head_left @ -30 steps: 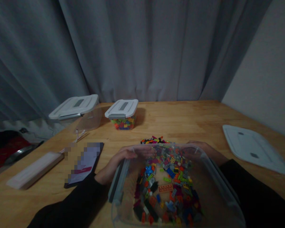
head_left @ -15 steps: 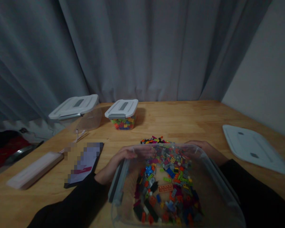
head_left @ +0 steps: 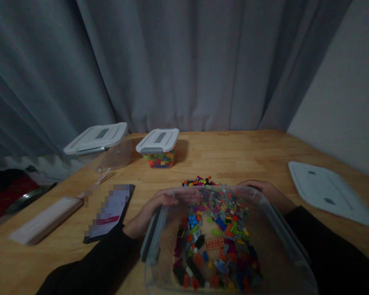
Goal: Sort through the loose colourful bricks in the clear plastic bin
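A large clear plastic bin (head_left: 160, 229) is tipped away from me, with several small coloured bricks (head_left: 217, 237) heaped inside. My left hand (head_left: 147, 213) grips its left side near the far rim, fingers curled over the edge. My right hand (head_left: 266, 192) wraps the far right corner the same way. Just beyond the bin's rim, a small pile of loose bricks (head_left: 198, 181) lies on the wooden table (head_left: 240, 155).
A small lidded box of bricks (head_left: 159, 148) and a larger lidded clear box (head_left: 100, 145) stand at the back left. A grey lid (head_left: 329, 191) lies at the right. A phone (head_left: 109, 211) and a long pale box (head_left: 44, 220) lie left of the bin.
Almost nothing has moved; my right hand's fingers have shifted slightly up on the bin's far rim, and the bin stays tipped.
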Action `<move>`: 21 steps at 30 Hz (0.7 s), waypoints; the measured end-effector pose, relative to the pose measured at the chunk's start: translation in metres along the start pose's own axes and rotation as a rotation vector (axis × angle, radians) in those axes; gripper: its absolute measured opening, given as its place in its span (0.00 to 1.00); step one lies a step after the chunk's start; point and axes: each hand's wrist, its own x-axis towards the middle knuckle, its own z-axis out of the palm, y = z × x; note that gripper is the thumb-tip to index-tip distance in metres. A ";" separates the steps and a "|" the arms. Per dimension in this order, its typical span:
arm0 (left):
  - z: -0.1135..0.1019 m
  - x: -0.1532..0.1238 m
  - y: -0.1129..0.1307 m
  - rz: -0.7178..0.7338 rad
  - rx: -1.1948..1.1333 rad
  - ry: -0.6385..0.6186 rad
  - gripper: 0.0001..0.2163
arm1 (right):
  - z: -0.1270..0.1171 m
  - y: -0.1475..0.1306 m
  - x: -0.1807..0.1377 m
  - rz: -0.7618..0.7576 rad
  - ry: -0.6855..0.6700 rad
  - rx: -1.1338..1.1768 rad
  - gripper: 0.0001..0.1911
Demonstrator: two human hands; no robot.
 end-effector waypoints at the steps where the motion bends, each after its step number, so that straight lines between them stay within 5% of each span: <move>1: 0.000 0.000 0.000 -0.003 0.002 -0.005 0.24 | 0.000 0.000 0.000 0.015 0.015 0.027 0.15; 15: 0.001 0.001 0.001 -0.003 0.001 -0.020 0.24 | -0.009 -0.003 -0.005 0.112 0.254 0.690 0.19; 21: -0.002 0.002 0.000 0.013 -0.006 -0.059 0.24 | -0.005 -0.008 -0.010 0.090 0.203 0.620 0.20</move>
